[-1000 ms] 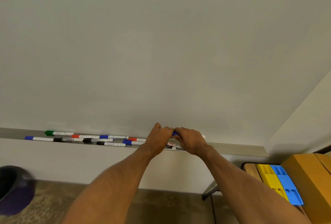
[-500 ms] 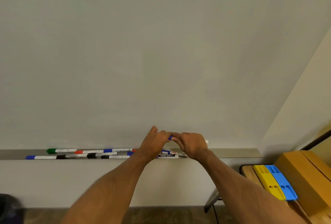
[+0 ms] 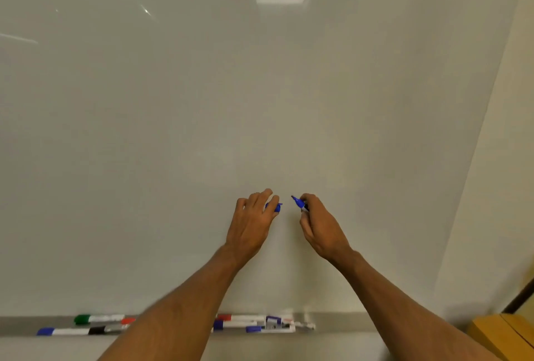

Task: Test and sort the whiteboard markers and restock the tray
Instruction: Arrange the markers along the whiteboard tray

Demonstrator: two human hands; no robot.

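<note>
Both hands are raised in front of the blank whiteboard [image 3: 260,86]. My left hand [image 3: 252,222] grips a blue marker cap [image 3: 274,207] between thumb and fingers. My right hand [image 3: 320,226] holds the uncapped blue marker [image 3: 300,203], its tip pointing up and left, close to the board. A small gap separates cap and tip. Below, the metal tray [image 3: 361,324] carries several markers: a green one [image 3: 98,318], a blue one [image 3: 62,331], red and blue ones [image 3: 239,320] near the middle. My forearms hide part of the tray.
A beige wall [image 3: 497,158] meets the whiteboard's right edge. An orange-yellow box [image 3: 502,334] sits at the lower right corner. A ceiling light reflects near the board's top.
Both hands rose from the tray with the blue marker and pulled apart: the cap came off in my left hand, the marker body stayed in my right. The view tilted upward.
</note>
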